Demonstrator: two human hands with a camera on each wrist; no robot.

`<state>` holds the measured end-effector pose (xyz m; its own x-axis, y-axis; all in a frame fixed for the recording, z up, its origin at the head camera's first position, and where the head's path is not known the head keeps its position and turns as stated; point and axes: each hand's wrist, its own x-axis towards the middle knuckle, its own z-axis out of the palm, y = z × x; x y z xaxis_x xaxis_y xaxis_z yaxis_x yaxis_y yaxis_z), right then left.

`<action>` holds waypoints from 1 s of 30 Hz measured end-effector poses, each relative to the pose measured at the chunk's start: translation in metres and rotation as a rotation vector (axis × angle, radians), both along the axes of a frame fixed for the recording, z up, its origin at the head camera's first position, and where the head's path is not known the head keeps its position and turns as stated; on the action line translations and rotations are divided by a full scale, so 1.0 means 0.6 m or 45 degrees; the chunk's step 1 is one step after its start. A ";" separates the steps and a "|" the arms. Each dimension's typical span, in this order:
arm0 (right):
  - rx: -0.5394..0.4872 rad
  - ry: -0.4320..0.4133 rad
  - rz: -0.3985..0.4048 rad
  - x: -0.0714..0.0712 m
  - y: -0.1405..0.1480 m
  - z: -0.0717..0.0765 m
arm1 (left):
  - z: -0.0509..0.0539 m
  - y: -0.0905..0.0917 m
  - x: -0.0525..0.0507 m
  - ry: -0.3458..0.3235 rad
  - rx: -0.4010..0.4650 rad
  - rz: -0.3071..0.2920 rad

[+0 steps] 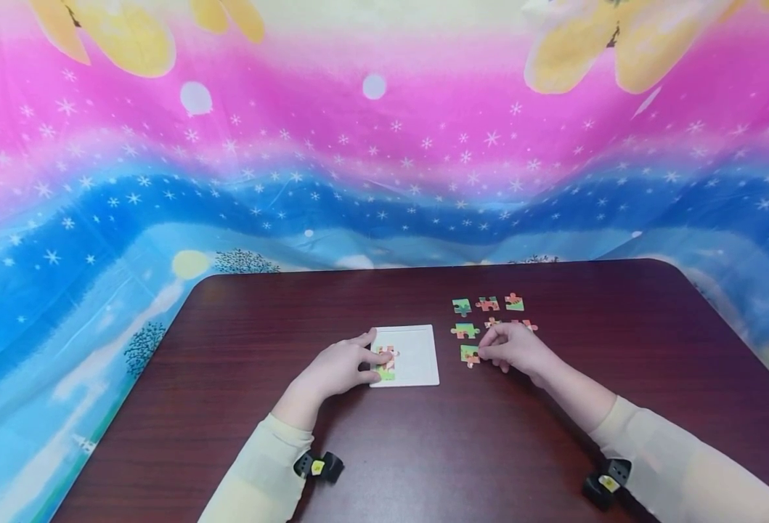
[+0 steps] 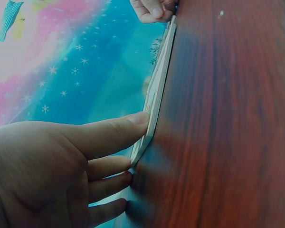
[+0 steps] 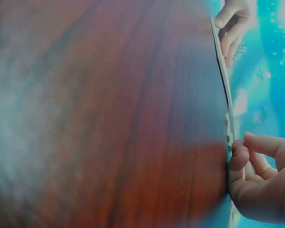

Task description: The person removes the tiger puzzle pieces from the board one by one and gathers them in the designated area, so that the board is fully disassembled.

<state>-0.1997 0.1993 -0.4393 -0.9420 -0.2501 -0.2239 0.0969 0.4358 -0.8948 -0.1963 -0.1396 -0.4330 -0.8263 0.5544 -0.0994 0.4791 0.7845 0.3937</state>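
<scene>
A shallow white puzzle tray (image 1: 417,357) lies on the table before the person. Along its left side sit jigsaw pieces (image 1: 386,375), partly hidden by fingers. The left hand (image 1: 340,367) rests on the tray's left edge, with a finger over the pieces and the thumb (image 2: 133,121) at the near corner. To the right of the tray, the right hand (image 1: 518,350) pinches the right edge of a green and orange jigsaw piece (image 1: 469,354), low over the tabletop. In the right wrist view, the curled fingers (image 3: 240,161) and thumb come together beside this piece.
More jigsaw pieces lie loosely in rows behind the right hand, among them a green one (image 1: 465,331) and an orange one (image 1: 487,303). That hand partly covers some. The dark wooden table (image 1: 417,450) ends at a patterned cloth backdrop (image 1: 384,160).
</scene>
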 end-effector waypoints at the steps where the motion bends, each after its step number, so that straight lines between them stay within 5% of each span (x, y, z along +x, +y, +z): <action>1: -0.009 -0.002 0.006 0.001 0.000 0.001 | 0.000 0.000 0.000 0.001 -0.002 -0.001; 18: -0.208 -0.027 -0.016 0.001 -0.002 0.037 | 0.003 0.002 0.002 -0.006 0.058 0.017; 30: -0.191 -0.030 -0.025 -0.008 -0.021 0.057 | 0.000 0.005 0.001 0.032 0.031 0.034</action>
